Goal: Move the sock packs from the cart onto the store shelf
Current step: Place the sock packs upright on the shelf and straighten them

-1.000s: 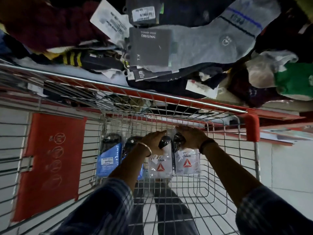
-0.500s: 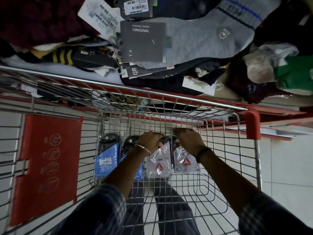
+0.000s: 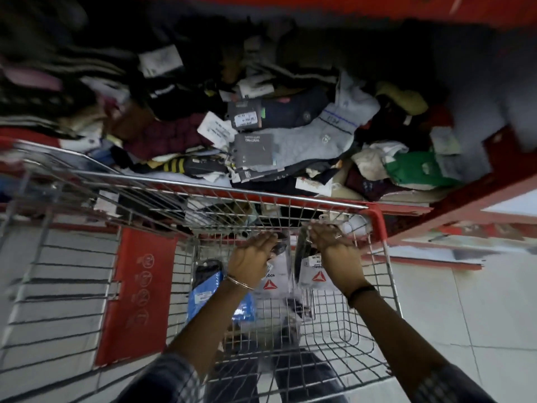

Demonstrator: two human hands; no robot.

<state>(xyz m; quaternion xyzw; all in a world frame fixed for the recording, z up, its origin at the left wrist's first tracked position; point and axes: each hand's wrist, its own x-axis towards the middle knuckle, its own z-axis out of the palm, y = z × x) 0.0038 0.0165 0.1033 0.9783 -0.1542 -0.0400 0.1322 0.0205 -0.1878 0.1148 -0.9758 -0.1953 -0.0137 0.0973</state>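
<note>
I am holding both hands inside the wire cart (image 3: 377,274), left hand (image 3: 252,258) fingers grasping one white sock pack (image 3: 274,279), right hand (image 3: 334,245) fingers grasping another white sock pack (image 3: 315,276), blue sock packs (image 3: 203,292) standing at left, store shelf (image 3: 494,173) lying far, heaped with socks.

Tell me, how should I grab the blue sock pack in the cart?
Probably pinch the blue sock pack by its dark top end, coming down from above. It stands nearly upright against the cart's far wall beside the left hand, so the top looks like its freest edge.
</note>
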